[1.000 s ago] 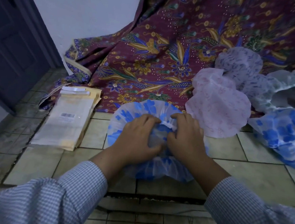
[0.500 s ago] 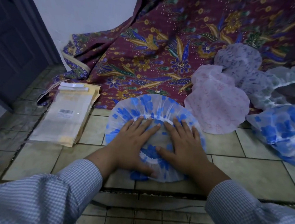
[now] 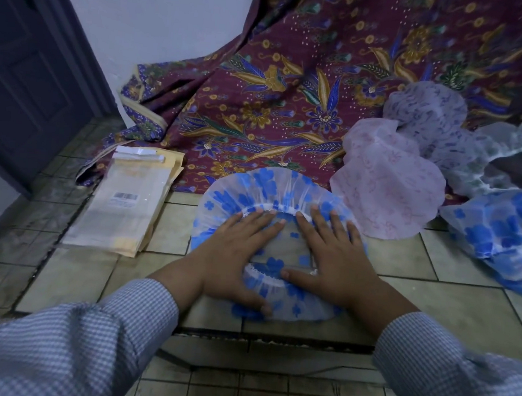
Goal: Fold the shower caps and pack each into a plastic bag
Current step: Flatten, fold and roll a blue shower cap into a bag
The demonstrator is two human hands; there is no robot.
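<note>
Both your palms are down on the blue-flowered shower cap (image 3: 272, 195), which lies on the tiled floor (image 3: 450, 309) right in front of you, its far edge touching the batik cloth (image 3: 293, 84). Your left hand (image 3: 233, 258) and right hand (image 3: 339, 260) are spread flat, fingers straight, pressing the cap and gripping nothing. Good spot to push the air out: sweep from the middle toward the elastic rim so the plastic lies smooth, then fold it in half with the frilled edges lined up. The stack of plastic bags (image 3: 124, 209) waits just to your left, and more caps sit to the right, the pink shower cap (image 3: 388, 189) nearest.
</note>
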